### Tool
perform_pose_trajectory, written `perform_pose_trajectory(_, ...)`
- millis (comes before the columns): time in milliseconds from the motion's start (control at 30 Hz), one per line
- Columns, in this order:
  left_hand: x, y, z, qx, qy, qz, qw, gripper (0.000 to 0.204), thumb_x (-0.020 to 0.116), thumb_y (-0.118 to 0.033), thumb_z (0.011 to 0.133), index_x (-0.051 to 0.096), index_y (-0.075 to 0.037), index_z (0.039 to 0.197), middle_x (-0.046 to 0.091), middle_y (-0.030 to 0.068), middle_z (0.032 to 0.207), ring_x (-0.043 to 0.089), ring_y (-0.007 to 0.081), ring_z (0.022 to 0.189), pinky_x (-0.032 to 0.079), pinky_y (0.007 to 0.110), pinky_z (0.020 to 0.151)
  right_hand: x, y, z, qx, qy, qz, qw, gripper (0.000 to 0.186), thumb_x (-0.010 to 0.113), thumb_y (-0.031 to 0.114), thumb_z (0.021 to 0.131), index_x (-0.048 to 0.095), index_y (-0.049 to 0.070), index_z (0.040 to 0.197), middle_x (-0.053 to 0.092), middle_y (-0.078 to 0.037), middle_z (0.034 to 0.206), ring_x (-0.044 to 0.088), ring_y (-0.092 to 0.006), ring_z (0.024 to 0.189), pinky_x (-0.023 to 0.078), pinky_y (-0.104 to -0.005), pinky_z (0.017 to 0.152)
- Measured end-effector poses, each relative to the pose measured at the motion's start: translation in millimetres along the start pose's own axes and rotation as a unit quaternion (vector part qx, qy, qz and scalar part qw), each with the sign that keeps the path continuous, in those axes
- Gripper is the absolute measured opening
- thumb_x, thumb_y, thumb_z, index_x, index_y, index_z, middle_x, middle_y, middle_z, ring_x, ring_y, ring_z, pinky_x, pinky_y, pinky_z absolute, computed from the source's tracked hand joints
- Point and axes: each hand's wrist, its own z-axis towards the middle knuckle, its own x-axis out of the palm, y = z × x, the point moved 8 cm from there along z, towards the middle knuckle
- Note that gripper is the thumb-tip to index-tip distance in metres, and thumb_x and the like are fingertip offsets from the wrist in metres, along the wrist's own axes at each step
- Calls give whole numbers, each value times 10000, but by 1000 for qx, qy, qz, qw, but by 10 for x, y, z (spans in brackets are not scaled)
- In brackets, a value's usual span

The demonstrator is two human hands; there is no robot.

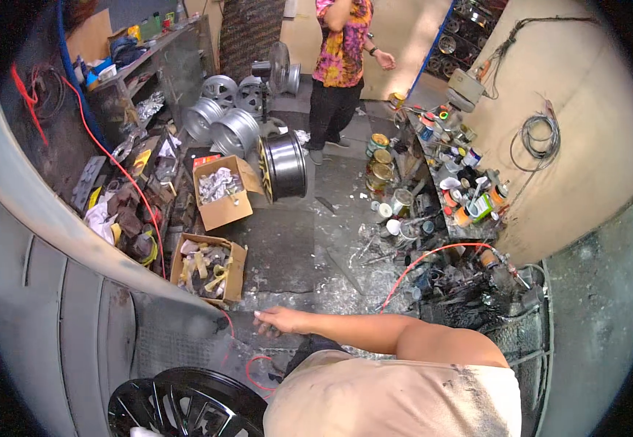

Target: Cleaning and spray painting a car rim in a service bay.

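Note:
My right hand (276, 320) reaches leftward across in front of my body, open, with its fingers slightly bent and apart and nothing visible in them. It is above the floor near a cardboard box (236, 273) of crumpled masking scraps and a thin red hose (252, 364). A glossy black multi-spoke wheel rim (185, 397) lies at the lower left, with a small white item (142, 431) at the frame's edge that I cannot make out. My left hand is not in view; my beige-shirted torso (396, 397) fills the lower middle.
A person (338, 54) stands at the back beside silver rims (236, 135), an upright black rim (287, 166) and another box (225, 215). A cluttered shelf (127, 98) lines the left. Paint cans (380, 156), a crowded bench (462, 175) and a spray gun (509, 269) on a hose line the right.

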Motion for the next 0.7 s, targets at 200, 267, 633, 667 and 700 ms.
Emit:
perform_pose_trajectory(200,23,412,191,43,-78,232,969,481,524,-126,939,491,7,1401,468,283,1438,384,429,1377,251,522,1167,395,345,30,-37,75,-46,995,585,432,549,1021,615,21,1193,674,-71,1060,611,-167,827,523,-347,764)
perform_pose_trajectory(267,-57,757,201,51,-110,314,942,475,511,-132,947,493,5,1401,472,281,1437,384,428,1379,249,521,1169,612,410,53,-100,105,-96,985,635,423,612,996,629,27,1131,666,-80,986,609,-166,789,517,-335,660)
perform_pose_trajectory(633,59,914,538,112,-112,197,968,454,471,-152,972,498,0,1399,474,286,1433,396,434,1369,261,520,1163,-232,-140,-134,21,31,-7,999,576,471,534,1013,628,2,1167,650,-53,933,583,-136,755,508,-303,664)
perform_pose_trajectory(667,51,926,536,113,-115,185,969,453,467,-154,974,499,-1,1399,475,287,1433,397,434,1368,262,520,1162,-214,-153,-104,21,33,-9,999,576,471,534,1013,628,2,1167,650,-53,933,583,-136,755,508,-303,664)
perform_pose_trajectory(700,51,920,556,116,-119,172,971,451,463,-156,977,499,-1,1399,475,287,1433,398,435,1367,263,520,1161,-187,-186,-43,29,41,-11,999,578,477,535,1011,628,-3,1159,646,-52,926,582,-136,753,506,-301,663)
